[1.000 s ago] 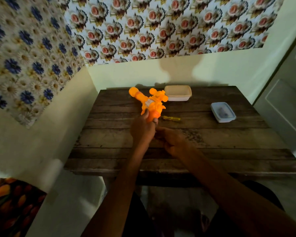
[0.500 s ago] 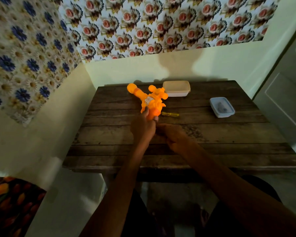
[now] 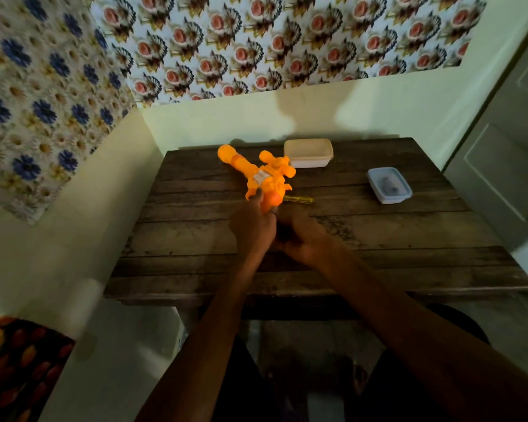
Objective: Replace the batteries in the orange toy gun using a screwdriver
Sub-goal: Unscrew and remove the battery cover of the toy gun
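On a dark plank table (image 3: 378,239), the left hand (image 3: 252,226) grips the orange toy gun (image 3: 262,175) by its handle. The right hand (image 3: 305,242) lies against the left, fingers curled; whether it holds anything is unclear. Just beyond them lies the screwdriver (image 3: 299,198); farther off, a cream tub (image 3: 308,153) and a lidded box (image 3: 389,184).

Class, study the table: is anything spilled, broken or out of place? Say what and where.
Nothing stands out. The left hand grips the orange toy gun, the yellow screwdriver lies flat beside it, and the cream tub and clear lidded box sit upright.
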Tool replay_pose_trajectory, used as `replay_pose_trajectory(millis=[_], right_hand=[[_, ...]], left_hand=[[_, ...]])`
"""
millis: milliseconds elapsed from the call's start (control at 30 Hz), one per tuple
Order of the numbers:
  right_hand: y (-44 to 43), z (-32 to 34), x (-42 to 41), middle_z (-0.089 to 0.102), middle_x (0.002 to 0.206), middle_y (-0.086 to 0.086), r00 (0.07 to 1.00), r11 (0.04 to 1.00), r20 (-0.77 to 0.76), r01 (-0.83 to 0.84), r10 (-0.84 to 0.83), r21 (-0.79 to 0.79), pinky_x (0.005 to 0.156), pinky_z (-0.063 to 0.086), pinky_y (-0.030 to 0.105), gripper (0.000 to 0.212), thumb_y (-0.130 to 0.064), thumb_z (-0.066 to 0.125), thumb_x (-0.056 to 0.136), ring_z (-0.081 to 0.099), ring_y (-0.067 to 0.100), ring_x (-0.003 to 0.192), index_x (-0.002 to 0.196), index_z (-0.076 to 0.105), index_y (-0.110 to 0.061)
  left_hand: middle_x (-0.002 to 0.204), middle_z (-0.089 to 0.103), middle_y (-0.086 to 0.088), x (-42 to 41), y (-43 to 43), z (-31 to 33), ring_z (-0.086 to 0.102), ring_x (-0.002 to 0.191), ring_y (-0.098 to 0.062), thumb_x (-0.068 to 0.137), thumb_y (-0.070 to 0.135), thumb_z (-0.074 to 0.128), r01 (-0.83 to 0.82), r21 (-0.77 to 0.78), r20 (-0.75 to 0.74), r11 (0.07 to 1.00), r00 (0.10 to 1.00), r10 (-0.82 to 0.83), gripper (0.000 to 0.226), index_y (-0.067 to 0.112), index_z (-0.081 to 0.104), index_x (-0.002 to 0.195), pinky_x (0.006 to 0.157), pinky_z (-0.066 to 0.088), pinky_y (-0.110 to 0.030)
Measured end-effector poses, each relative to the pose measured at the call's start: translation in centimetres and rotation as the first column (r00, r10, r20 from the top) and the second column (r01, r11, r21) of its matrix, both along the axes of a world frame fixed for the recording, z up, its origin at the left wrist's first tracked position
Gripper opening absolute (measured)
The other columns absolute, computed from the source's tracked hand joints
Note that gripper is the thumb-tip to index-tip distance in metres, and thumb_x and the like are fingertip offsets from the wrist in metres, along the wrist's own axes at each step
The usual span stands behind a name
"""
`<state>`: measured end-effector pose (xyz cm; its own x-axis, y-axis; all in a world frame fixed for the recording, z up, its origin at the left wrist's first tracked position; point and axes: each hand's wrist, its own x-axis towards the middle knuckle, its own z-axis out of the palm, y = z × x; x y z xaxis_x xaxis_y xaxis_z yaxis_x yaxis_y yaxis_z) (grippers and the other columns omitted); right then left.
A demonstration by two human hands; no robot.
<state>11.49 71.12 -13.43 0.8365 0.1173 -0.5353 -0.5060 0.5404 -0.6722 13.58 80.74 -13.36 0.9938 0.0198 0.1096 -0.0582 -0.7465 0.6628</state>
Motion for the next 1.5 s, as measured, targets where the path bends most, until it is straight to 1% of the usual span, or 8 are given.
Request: replay_pose_trajectory(millis=[133, 300, 400, 533, 700, 1000, 1200, 1500], right_hand=[[0.1, 0.1, -0.1, 0.065, 0.089, 0.013, 0.999, 0.999, -0.039, 0.035, -0.035, -0.006, 0.06, 0.058, 0.032, 0.013, -0.004, 0.049, 0.094, 0.064, 0.022, 0.079, 0.095, 0.063, -0.005], [0.4, 0.5, -0.2, 0.067, 0.097, 0.013, 0.998, 0.999, 0.023, -0.05, 0.05, -0.006, 0.069, 0.056, 0.037, 0.016, -0.007, 0.05, 0.095, 0.065, 0.025, 0.089, 0.103, 0.064, -0.004], [0.6, 0.3, -0.2, 0.066, 0.1, 0.013, 0.998, 0.997, 0.053, -0.019, 0.023, -0.073, 0.084, 0.054, 0.036, 0.018, -0.007, 0.052, 0.094, 0.063, 0.023, 0.093, 0.105, 0.065, 0.0], [0.8, 0.2, -0.4, 0.065, 0.098, 0.007, 0.988, 0.997, 0.154, -0.012, 0.024, -0.079, 0.074, 0.054, 0.02, 0.024, 0.001, 0.044, 0.096, 0.061, 0.013, 0.086, 0.109, 0.064, -0.001], [0.6, 0.3, -0.3, 0.066, 0.107, 0.01, 0.982, 0.999, 0.189, -0.013, 0.023, -0.052, 0.089, 0.053, 0.027, 0.027, 0.006, 0.048, 0.093, 0.063, 0.016, 0.094, 0.116, 0.061, 0.003], [0.6, -0.2, 0.3, 0.07, 0.101, 0.01, 0.971, 0.996, 0.238, 0.004, 0.017, -0.087, 0.079, 0.058, 0.024, 0.021, 0.009, 0.054, 0.089, 0.069, 0.018, 0.087, 0.102, 0.068, 0.0], [0.2, -0.3, 0.2, 0.069, 0.106, 0.013, 0.965, 0.996, 0.262, -0.006, 0.029, -0.086, 0.087, 0.056, 0.031, 0.021, 0.008, 0.056, 0.087, 0.069, 0.024, 0.095, 0.103, 0.068, 0.0], [-0.1, -0.1, 0.7, 0.073, 0.1, 0.013, 0.969, 0.981, 0.245, 0.011, 0.038, -0.192, 0.074, 0.059, 0.027, 0.016, -0.003, 0.06, 0.089, 0.072, 0.022, 0.086, 0.101, 0.07, 0.001]], left_hand=[[0.127, 0.06, -0.017, -0.1, -0.1, 0.3, 0.055, 0.116, -0.037, 0.091, 0.025, 0.056, -0.022, 0.016, 0.008, 1.0, 1.0, 0.022, 0.052, 0.018, 0.045, 0.141, 0.094, 0.045, -0.043], [0.128, 0.059, -0.017, -0.3, 0.0, 0.4, 0.054, 0.117, -0.035, 0.093, 0.026, 0.054, -0.018, 0.039, -0.006, 0.999, 1.0, 0.018, 0.052, 0.018, 0.042, 0.143, 0.096, 0.043, -0.042], [0.125, 0.062, -0.015, -0.2, 0.1, 0.9, 0.058, 0.112, -0.034, 0.092, 0.029, 0.056, -0.03, -0.074, 0.003, 0.997, 1.0, 0.031, 0.053, 0.018, 0.044, 0.142, 0.093, 0.046, -0.043], [0.123, 0.064, -0.014, -0.1, 0.4, 1.9, 0.059, 0.11, -0.032, 0.092, 0.028, 0.057, -0.024, -0.19, 0.004, 0.981, 1.0, 0.025, 0.047, 0.017, 0.051, 0.137, 0.092, 0.047, -0.044], [0.114, 0.067, -0.014, -0.6, 1.0, 3.2, 0.058, 0.091, -0.017, 0.093, 0.022, 0.058, -0.021, -0.341, -0.026, 0.94, 1.0, 0.012, 0.041, 0.017, 0.055, 0.134, 0.075, 0.041, -0.029], [0.135, 0.058, -0.009, -0.2, 1.8, 3.2, 0.057, 0.118, -0.021, 0.087, 0.026, 0.063, -0.054, -0.474, -0.062, 0.879, 0.998, 0.028, 0.056, 0.017, 0.048, 0.14, 0.092, 0.046, -0.03], [0.132, 0.059, -0.009, -0.2, 1.9, 3.1, 0.057, 0.112, -0.016, 0.091, 0.021, 0.06, -0.046, -0.471, -0.036, 0.881, 0.999, 0.032, 0.049, 0.016, 0.049, 0.139, 0.09, 0.045, -0.029], [0.133, 0.059, -0.005, 0.0, 1.6, 1.9, 0.057, 0.115, -0.016, 0.091, 0.023, 0.06, -0.066, -0.492, -0.023, 0.868, 0.998, 0.063, 0.051, 0.019, 0.047, 0.14, 0.094, 0.045, -0.03]])
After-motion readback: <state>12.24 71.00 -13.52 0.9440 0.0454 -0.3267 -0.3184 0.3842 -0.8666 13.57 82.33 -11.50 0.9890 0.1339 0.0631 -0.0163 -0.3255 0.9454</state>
